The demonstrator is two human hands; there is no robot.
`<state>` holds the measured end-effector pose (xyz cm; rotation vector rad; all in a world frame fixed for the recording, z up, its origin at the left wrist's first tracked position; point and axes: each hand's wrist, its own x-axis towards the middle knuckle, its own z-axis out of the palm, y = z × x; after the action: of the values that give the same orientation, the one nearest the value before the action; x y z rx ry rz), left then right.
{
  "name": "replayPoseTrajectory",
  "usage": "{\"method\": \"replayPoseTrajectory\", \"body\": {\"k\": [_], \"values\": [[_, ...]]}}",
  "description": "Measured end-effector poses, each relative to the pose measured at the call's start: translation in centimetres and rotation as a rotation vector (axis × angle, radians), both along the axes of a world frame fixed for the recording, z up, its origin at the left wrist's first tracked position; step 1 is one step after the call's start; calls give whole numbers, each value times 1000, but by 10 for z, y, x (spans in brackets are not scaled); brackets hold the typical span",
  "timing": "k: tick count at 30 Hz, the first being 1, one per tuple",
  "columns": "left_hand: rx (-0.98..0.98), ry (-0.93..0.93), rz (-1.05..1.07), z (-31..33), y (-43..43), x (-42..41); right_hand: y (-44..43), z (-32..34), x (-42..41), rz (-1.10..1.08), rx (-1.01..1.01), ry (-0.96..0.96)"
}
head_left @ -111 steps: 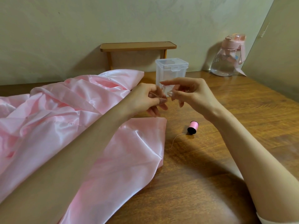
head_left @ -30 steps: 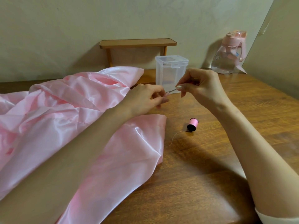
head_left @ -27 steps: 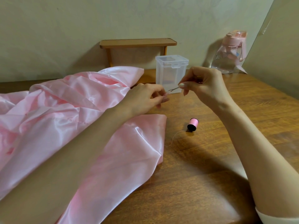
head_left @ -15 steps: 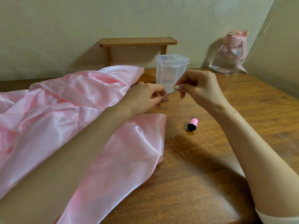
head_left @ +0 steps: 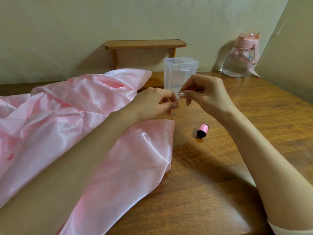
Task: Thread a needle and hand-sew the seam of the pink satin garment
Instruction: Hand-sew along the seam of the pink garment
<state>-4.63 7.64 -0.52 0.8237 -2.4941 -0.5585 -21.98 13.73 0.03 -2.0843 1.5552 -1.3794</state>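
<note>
The pink satin garment (head_left: 64, 119) lies crumpled over the left half of the wooden table (head_left: 228, 160). Above its edge, my left hand (head_left: 152, 103) and my right hand (head_left: 205, 94) meet fingertip to fingertip. My right thumb and forefinger pinch a thin needle (head_left: 178, 98), of which only a short stub shows. My left fingers are pinched together right at the needle's end; the thread between them is too fine to see. A small pink thread spool (head_left: 202, 130) lies on the table below my right wrist, with a loose thread tail (head_left: 183, 143) curling to the left.
A clear plastic box with a lid (head_left: 180, 73) stands just behind my hands. Behind it a low wooden shelf (head_left: 145, 44) stands against the wall. A pink-capped water bottle (head_left: 241, 61) stands at the back right corner.
My right hand has come down and left towards my left hand. The needle showed plainly between the hands before; now the fingertips nearly touch and hide most of it. The spool has not moved.
</note>
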Motion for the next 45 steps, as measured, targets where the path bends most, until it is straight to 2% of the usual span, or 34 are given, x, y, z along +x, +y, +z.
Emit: {"method": "replayPoseTrajectory", "body": {"k": [3,8,12,18,21,27,34,42,45], "values": [[0,29,-1,1,2,0,-1,-5,9,11,-20,13],[21,75,-63,1,4,1,1,0,4,12,-36,-135],[20,84,-78,0,5,0,1,-1,5,4,-15,-125],[32,119,-57,3,5,0,6,13,-12,-43,-105,-429],[45,149,-66,3,5,1,4,10,-14,-99,-96,-509],[50,161,-59,2,6,0,0,1,-6,-60,94,-444],[48,133,-58,2,6,-1,1,2,-5,7,76,-555],[39,114,-52,1,5,-1,-1,0,-2,15,56,-535],[37,120,-62,1,6,-2,-1,-2,1,33,54,-465]]}}
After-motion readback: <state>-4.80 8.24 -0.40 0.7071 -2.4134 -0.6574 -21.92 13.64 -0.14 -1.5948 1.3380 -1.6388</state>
